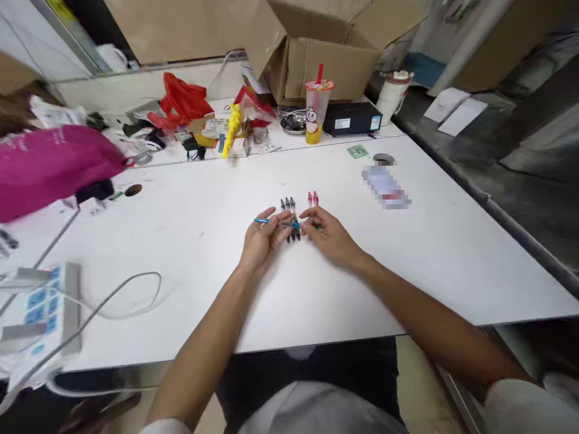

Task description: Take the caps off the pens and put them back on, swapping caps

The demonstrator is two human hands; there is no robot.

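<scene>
A slim blue pen (296, 225) is held crosswise between my two hands, over the white table. My left hand (259, 244) pinches its left part between thumb and fingers, where a light-blue end sticks out. My right hand (332, 236) has thumb and fingertips closed around the right part, which they mostly cover. Whether the pen is whole or in separate pieces I cannot tell. Several black pens (286, 204) lie side by side under the hands, partly hidden. Close to my right fingers are red pens (313, 198), their lower parts covered by the hand.
Along the back stand a drink cup with a red straw (312, 114), a black box (353, 118) and an open carton (325, 69). A tape roll (383, 159) lies at the right. At the left are a magenta bag (58, 166), a power strip (49, 307) and a looped cable (149, 274).
</scene>
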